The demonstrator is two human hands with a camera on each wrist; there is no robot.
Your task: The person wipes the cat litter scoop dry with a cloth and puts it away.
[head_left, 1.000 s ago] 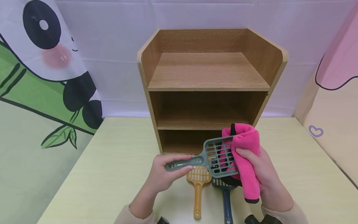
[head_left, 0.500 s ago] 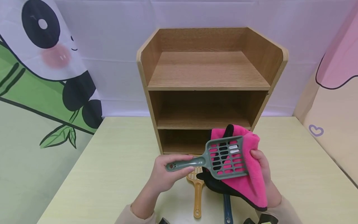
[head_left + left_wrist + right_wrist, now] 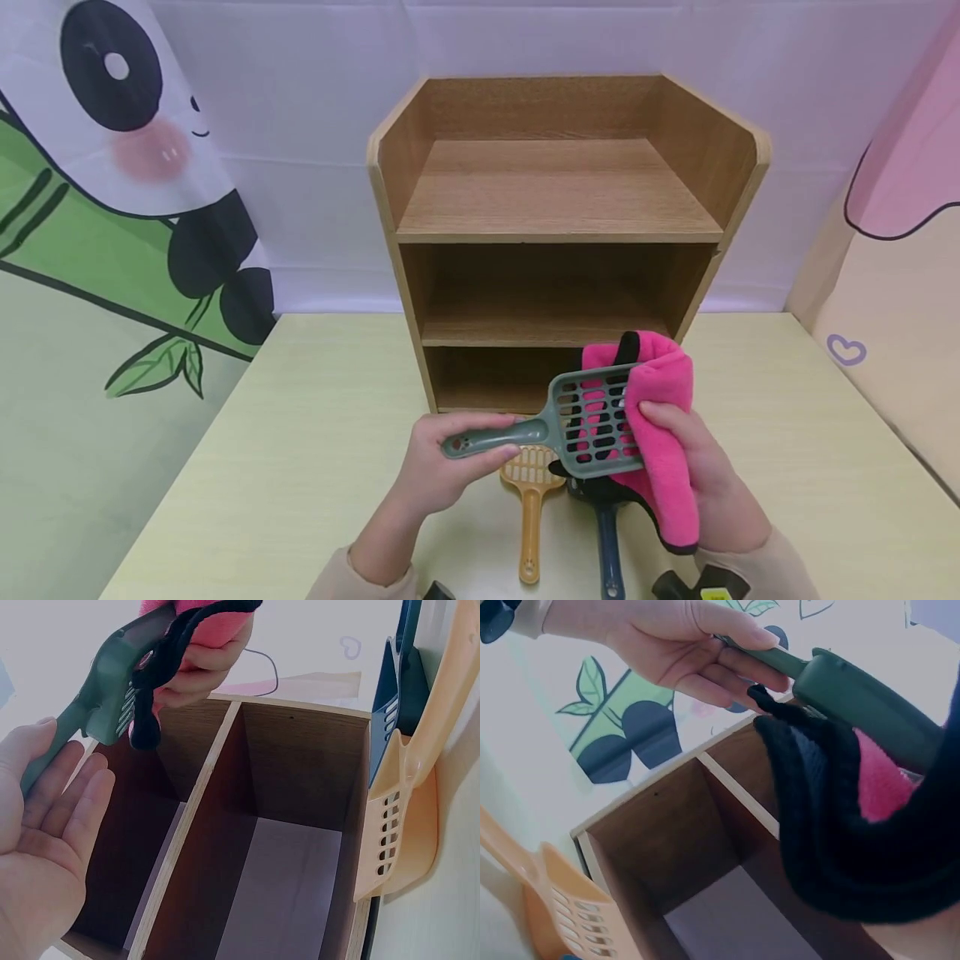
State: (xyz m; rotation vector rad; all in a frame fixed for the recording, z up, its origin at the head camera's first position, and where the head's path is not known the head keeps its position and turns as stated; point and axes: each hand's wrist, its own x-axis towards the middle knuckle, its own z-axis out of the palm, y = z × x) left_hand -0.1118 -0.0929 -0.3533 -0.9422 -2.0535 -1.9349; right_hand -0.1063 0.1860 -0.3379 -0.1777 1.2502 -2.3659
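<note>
In the head view my left hand [image 3: 438, 467] pinches the handle of a grey-green slotted litter scoop [image 3: 558, 437], held up above the table. My right hand [image 3: 716, 483] grips a pink cloth with black edging [image 3: 663, 458], its thumb in front. The cloth folds over the scoop's right end, and pink and black show through the slots from behind. In the right wrist view the dark side of the cloth [image 3: 840, 855] hides most of the right hand. The left wrist view has the scoop [image 3: 112, 682] side-on, with the cloth [image 3: 214, 630] against its slotted end.
A yellow slotted scoop [image 3: 530, 533] and a dark blue scoop [image 3: 610, 554] lie on the pale table [image 3: 300, 467] below the hands. Just behind stands a wooden shelf unit [image 3: 558, 192] with three levels. A printed curtain [image 3: 315, 167] hangs at the back.
Half a second ago the cloth lay spread wider behind the slots; now it is folded over the scoop's right end again, my right thumb in front. The left hand and scoop barely moved.
</note>
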